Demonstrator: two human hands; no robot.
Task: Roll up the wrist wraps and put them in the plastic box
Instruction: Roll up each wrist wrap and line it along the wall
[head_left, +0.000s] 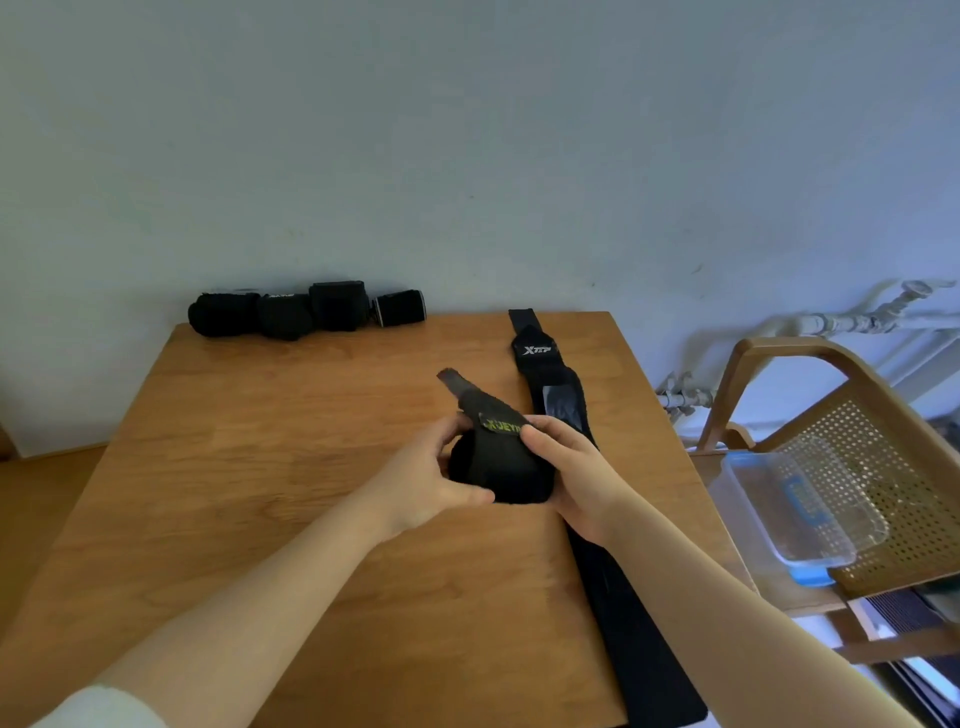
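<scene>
A black wrist wrap (498, 467), mostly rolled into a thick roll, is held over the middle of the wooden table (270, 467). Its loose end with a yellow-green logo sticks up and away to the left. My left hand (431, 483) grips the roll's left end, and my right hand (571, 478) grips its right end. A second black wrap (550, 384) with a white logo lies flat and unrolled along the table's right side, passing under my right forearm. The clear plastic box (769, 509) with blue clips sits on a chair at the right.
Several rolled black wraps (306, 312) lie in a row at the table's far left edge against the wall. A wooden chair with a cane back (883, 467) stands right of the table. Pipes run along the wall behind it.
</scene>
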